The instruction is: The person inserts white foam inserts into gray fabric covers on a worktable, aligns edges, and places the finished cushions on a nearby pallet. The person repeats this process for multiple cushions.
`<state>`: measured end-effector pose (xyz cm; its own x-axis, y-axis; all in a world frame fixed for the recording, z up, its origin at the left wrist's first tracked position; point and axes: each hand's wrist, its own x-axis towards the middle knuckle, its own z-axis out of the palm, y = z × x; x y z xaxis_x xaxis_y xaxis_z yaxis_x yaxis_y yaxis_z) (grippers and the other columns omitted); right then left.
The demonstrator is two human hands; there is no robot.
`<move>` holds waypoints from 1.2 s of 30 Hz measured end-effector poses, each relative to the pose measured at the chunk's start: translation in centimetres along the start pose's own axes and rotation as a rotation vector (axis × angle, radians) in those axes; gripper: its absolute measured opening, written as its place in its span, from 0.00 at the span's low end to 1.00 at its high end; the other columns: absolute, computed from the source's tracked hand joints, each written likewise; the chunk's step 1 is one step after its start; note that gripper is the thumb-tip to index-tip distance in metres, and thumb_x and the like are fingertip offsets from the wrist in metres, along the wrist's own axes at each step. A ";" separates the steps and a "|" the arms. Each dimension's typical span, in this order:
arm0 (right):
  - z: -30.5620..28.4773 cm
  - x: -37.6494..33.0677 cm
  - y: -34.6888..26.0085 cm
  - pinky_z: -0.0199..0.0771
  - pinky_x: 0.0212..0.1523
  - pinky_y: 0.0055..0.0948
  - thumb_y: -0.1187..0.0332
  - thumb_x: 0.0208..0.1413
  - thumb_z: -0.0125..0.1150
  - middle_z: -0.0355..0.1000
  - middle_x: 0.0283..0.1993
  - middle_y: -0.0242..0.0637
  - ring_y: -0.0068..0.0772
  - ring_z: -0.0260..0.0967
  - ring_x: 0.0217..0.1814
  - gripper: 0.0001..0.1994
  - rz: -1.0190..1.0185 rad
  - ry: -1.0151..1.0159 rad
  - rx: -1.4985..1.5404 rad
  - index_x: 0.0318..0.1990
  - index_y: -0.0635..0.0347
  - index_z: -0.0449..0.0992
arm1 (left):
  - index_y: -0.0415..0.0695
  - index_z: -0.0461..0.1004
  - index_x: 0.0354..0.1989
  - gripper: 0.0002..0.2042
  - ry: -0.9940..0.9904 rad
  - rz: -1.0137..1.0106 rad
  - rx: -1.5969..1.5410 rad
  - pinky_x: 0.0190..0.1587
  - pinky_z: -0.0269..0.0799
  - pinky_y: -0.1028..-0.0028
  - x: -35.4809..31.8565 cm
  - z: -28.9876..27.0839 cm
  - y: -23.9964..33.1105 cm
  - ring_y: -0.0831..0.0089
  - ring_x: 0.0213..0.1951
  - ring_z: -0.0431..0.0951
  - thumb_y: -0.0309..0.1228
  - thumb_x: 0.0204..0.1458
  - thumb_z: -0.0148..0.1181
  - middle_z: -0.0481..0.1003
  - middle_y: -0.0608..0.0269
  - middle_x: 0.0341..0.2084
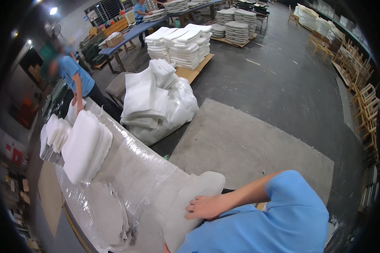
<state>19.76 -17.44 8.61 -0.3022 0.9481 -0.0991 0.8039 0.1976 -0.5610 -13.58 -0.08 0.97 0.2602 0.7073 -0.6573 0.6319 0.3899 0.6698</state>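
A pale grey seat cushion [179, 223] with rounded corners lies on the near end of the plastic-covered table, close against my body. My right hand [206, 207] rests on its upper face, fingers spread and slightly bent. Only a sliver of my left hand [166, 248] shows at the lower edge, beside the cushion's near end; its fingers are hidden. To the left of the cushion lie several flat grey fabric pieces [107, 211], stacked loosely with wavy edges.
Thick white pads [82, 147] stand farther along the table [126, 156], where a person in blue [78, 78] works. Beyond it sit a plastic bag [179, 101] of white sheets, white pad stacks [183, 50] and a cardboard sheet [249, 147]. Wooden chair frames [365, 109] line the right.
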 end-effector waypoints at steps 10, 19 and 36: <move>-6.0 -1.1 -0.2 0.78 0.48 0.50 0.66 0.46 0.71 0.80 0.40 0.50 0.59 0.79 0.47 0.29 0.299 0.703 0.295 0.59 0.60 0.74 | 0.44 0.70 0.65 0.28 0.020 0.413 -0.629 0.62 0.66 0.58 1.3 2.4 15.3 0.53 0.59 0.72 0.48 0.63 0.61 0.71 0.50 0.62; -2.7 -0.9 -3.6 0.78 0.47 0.35 0.57 0.53 0.77 0.74 0.56 0.40 0.31 0.76 0.50 0.41 0.167 1.293 1.103 0.69 0.64 0.63 | 0.36 0.76 0.55 0.21 -0.336 0.675 -0.067 0.50 0.73 0.67 3.6 9.2 26.3 0.68 0.43 0.78 0.45 0.69 0.56 0.81 0.60 0.43; -2.0 -4.3 3.5 0.75 0.30 0.29 0.60 0.61 0.67 0.80 0.38 0.33 0.27 0.78 0.31 0.12 0.202 -0.117 1.069 0.47 0.54 0.82 | 0.35 0.79 0.33 0.18 -0.050 0.992 0.812 0.39 0.74 0.56 5.7 11.1 7.2 0.51 0.32 0.81 0.43 0.57 0.66 0.80 0.42 0.28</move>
<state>24.89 -20.27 8.75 -0.3075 0.8979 -0.3151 0.0008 -0.3309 -0.9437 0.49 0.20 -1.79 0.8888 0.4576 -0.0246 0.4104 -0.7709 0.4872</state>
